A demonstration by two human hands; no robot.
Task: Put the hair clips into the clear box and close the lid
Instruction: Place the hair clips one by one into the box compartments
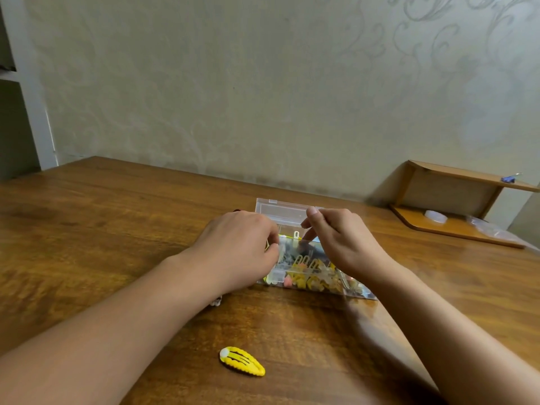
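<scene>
clear box point(314, 283) mid-bench, lid point(280, 211) up | left hand point(239, 247) curled at its rim, grip unclear; right hand point(339, 241) pinching lid, likely to shut | yellow clip point(242, 361) out, near front edge

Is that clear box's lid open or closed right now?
Open: the lid stands up behind the clear box, with clips showing inside and both hands at the opening.
</scene>
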